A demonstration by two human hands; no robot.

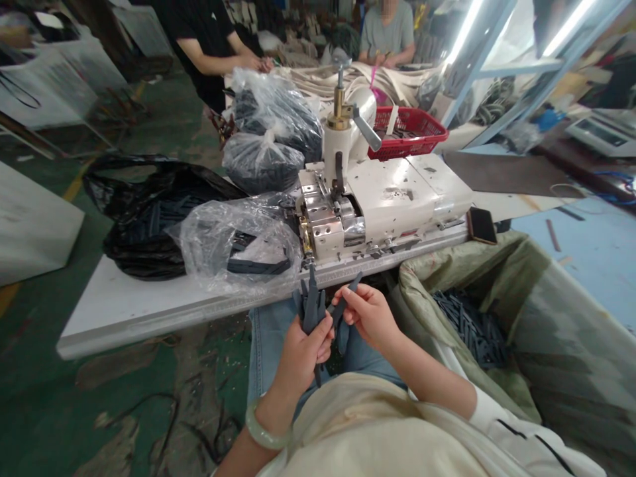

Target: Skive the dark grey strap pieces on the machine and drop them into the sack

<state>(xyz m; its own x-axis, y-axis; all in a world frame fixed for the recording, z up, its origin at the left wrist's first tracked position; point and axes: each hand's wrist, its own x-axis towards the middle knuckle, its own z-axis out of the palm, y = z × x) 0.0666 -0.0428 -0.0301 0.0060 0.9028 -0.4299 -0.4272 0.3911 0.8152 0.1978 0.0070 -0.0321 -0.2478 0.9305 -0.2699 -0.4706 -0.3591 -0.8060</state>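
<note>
Over the lap, my left hand (307, 344) is closed round a bunch of dark grey-blue strips (312, 306) whose ends fan upward. Just right of it, my right hand (365, 313) pinches one dark strip (350, 289), tilted up to the right. The two hands are close together, in front of the table edge (238, 298). Beyond them stands a cream-coloured machine (397, 192) with a metal work area (328, 215). To its left lies a clear plastic bag (213, 242) with dark strips inside.
A black bag (134, 255) of strips and tied clear bags (263, 162) are at the left. On the right are a lined bin (521, 285) holding strips, a phone (481, 225) and a red basket (422, 136). Two people stand or sit across the table.
</note>
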